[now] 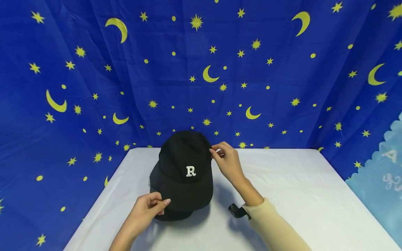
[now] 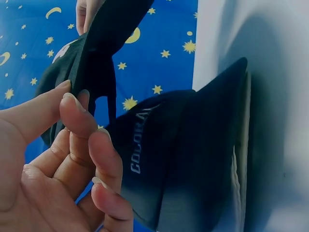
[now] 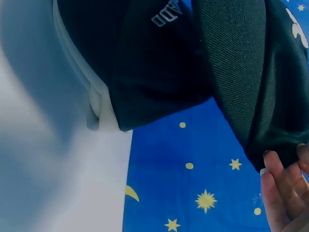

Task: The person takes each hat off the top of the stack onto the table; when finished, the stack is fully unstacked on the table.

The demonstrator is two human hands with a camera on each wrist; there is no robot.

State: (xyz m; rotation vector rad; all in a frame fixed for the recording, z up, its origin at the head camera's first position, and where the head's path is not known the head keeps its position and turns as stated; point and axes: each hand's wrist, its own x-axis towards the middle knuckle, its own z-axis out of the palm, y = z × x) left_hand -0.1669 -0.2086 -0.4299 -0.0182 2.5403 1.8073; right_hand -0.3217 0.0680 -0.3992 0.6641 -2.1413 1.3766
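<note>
A black cap with a white letter R (image 1: 185, 157) is held up over the table between both hands. The left hand (image 1: 141, 214) pinches the left edge of its brim, thumb on top; in the left wrist view the left hand (image 2: 72, 154) has fingertips at the brim's edge. On the cap's right side, the right hand (image 1: 228, 164) pinches the fabric; the right wrist view shows the right hand (image 3: 285, 193) at that edge. Beneath hangs no hand: a second dark cap with lettering (image 2: 178, 145) rests on the table, mostly hidden in the head view.
A white table (image 1: 282, 181) lies under the caps. Behind it hangs a blue cloth with yellow moons and stars (image 1: 176, 76). A light blue panel (image 1: 383, 174) is at the right edge. A black device (image 1: 237, 211) is by the right sleeve.
</note>
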